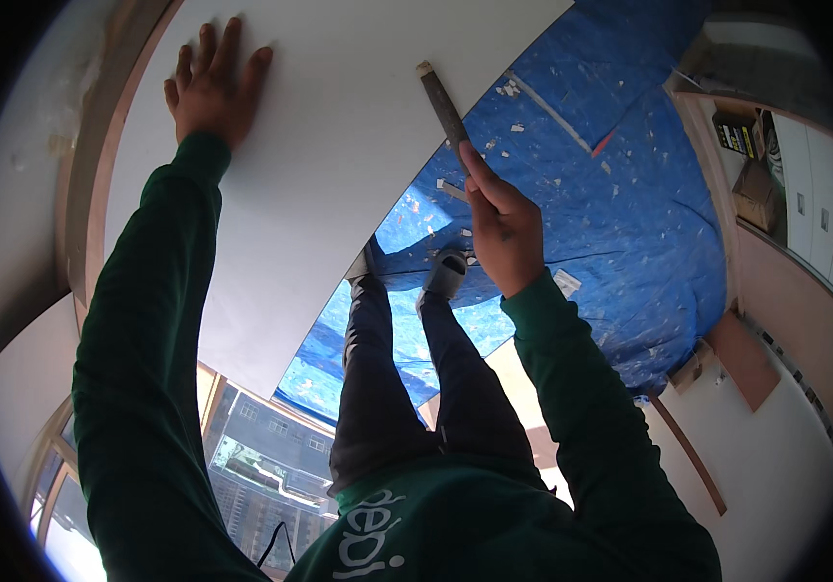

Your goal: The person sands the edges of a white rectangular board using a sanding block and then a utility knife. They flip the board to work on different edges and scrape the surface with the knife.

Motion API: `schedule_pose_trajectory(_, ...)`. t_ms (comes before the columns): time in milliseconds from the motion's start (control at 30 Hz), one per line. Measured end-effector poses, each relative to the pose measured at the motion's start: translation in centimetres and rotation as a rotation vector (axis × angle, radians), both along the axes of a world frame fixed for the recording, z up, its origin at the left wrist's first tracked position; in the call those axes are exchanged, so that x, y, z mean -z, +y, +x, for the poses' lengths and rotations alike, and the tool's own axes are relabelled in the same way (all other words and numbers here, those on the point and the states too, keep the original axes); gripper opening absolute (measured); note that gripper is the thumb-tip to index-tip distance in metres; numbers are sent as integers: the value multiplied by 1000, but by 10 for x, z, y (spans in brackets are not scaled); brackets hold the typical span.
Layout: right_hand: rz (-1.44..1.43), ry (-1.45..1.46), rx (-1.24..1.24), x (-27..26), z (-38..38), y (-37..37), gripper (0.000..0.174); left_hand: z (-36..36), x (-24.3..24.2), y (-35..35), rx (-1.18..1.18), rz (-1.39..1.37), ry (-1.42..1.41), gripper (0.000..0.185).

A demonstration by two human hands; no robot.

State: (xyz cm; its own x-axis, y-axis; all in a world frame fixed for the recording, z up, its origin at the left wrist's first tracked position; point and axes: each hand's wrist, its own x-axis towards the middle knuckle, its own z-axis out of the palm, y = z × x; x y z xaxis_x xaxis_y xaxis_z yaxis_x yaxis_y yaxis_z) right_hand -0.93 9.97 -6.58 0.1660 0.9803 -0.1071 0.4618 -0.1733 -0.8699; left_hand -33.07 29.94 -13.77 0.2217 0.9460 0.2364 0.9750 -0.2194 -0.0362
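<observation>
A large flat white board (300,138) spans the upper left, its straight edge running diagonally above the floor. My left hand (214,91) lies on it near the wooden frame, palm down with the fingers apart. Between the fingers and thumb of my right hand (500,218) is a dark, narrow stick-like piece (442,105) with a pale, rough tip. It points up and to the left across the board's edge; whether it touches the board I cannot tell.
A blue plastic sheet (642,211) with scattered white scraps covers the floor around my feet. A brown wooden frame (89,153) runs along the left. At the right stand white cabinet doors (824,204) beside a cardboard box (755,195). A window (264,451) shows at the lower left.
</observation>
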Motion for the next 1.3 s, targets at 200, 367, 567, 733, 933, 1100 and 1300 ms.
schedule_pose_trajectory(200,-89,181,148,17,11,25,49,1,-3,1,3,-21,-8,78)
schedule_pose_trajectory(367,-12,-4,-18,1,-23,-30,45,5,-7,1,-8,-49,-11,78)
schedule_pose_trajectory(567,114,24,127,67,41,30,38,3,-8,-3,37,-65,-87,78)
schedule_pose_trajectory(733,92,-81,35,81,2,-95,49,0,-4,2,68,-29,-86,78)
schedule_pose_trajectory(933,8,3,1,33,-56,-125,47,-2,-3,5,76,-10,-71,78)
schedule_pose_trajectory(1100,78,37,49,37,-47,-44,49,-2,-3,5,71,-22,-86,79)
schedule_pose_trajectory(1300,123,-57,-57,11,-66,-92,50,-4,2,8,89,13,-71,79)
